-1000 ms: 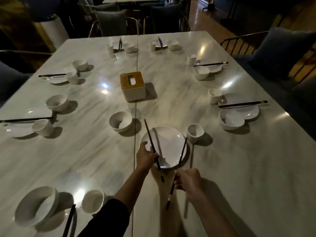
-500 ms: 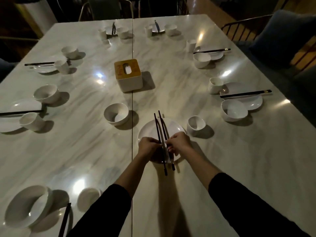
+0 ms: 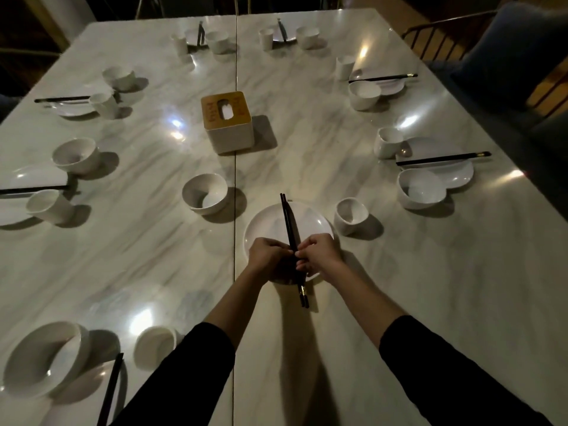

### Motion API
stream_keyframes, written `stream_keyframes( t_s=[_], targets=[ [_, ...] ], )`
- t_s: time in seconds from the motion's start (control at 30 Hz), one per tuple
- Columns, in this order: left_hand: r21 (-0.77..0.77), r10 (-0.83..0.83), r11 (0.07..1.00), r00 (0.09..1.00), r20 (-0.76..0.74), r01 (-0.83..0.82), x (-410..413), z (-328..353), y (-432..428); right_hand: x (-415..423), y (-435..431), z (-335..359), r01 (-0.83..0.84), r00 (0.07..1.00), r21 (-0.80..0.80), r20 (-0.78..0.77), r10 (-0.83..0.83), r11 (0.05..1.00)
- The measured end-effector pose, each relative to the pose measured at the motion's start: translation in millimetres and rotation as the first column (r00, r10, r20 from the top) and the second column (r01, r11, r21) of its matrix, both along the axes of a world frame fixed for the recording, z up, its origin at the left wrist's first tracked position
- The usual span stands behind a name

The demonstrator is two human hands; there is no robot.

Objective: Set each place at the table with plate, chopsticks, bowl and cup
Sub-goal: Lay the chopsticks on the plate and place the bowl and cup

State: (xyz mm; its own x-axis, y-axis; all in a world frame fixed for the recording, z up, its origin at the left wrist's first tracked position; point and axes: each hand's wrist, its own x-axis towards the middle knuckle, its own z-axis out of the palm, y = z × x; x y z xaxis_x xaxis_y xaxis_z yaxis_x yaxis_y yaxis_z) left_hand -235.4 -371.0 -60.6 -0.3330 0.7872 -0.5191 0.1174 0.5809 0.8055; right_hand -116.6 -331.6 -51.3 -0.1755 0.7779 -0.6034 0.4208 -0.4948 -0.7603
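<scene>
A pair of black chopsticks (image 3: 288, 221) lies side by side across a white plate (image 3: 310, 218) near the table's front middle, tips pointing away from me. My left hand (image 3: 269, 256) and my right hand (image 3: 316, 253) meet over the plate's near half, and both pinch the chopsticks at their middle. The chopsticks' gold-banded ends stick out past the plate's near rim. A white bowl (image 3: 204, 198) stands left of the plate and a white cup (image 3: 350, 215) stands to its right.
Other places with plates, bowls, cups and chopsticks ring the marble table (image 3: 399, 287). A tissue box (image 3: 227, 123) with a wooden lid stands in the middle. A bowl (image 3: 43, 359), cup (image 3: 155, 347) and chopsticks (image 3: 110, 388) sit near left. A chair (image 3: 504, 56) stands at the right.
A second ago each hand held one chopstick apart over the plate. The hands have come together and the two chopsticks now lie closed up side by side.
</scene>
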Motion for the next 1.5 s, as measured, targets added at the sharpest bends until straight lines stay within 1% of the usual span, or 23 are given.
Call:
stream_keyframes(
  t_s=[0.1,0.33,0.57,0.77,1.3,1.4,1.47,1.5],
  targets=[
    [-0.036,0.01,0.999,0.998,0.065,-0.008,0,2,-6,2,-5,0,-0.002,1.0,-0.011,-0.004,0.002,1.0],
    [-0.038,0.009,0.999,0.997,0.083,-0.006,2,2,-12,6,-12,1,-0.036,0.999,0.033,0.032,0.035,0.999],
    [-0.083,0.019,0.997,0.989,0.145,-0.007,3,8,-13,6,-13,4,-0.034,0.998,0.04,0.045,0.032,0.999],
    [-0.068,0.045,0.997,0.992,0.116,-0.037,4,7,-11,4,-13,3,-0.041,0.998,0.056,0.057,0.037,0.998],
    [-0.076,0.045,0.996,0.995,0.084,-0.038,3,7,-11,3,-13,1,-0.051,0.997,0.073,0.068,0.046,0.996],
    [-0.068,0.038,0.997,0.995,0.087,-0.032,2,6,-12,4,-13,2,-0.043,0.997,0.056,0.064,0.039,0.997],
    [-0.019,0.055,0.998,0.998,0.033,-0.055,2,7,-13,5,-11,1,0.023,0.998,0.101,0.062,-0.029,0.995],
    [0.031,0.088,0.996,0.995,-0.054,-0.087,0,6,-13,7,-10,1,0.085,0.992,0.166,0.079,-0.099,0.983]
  ],
)
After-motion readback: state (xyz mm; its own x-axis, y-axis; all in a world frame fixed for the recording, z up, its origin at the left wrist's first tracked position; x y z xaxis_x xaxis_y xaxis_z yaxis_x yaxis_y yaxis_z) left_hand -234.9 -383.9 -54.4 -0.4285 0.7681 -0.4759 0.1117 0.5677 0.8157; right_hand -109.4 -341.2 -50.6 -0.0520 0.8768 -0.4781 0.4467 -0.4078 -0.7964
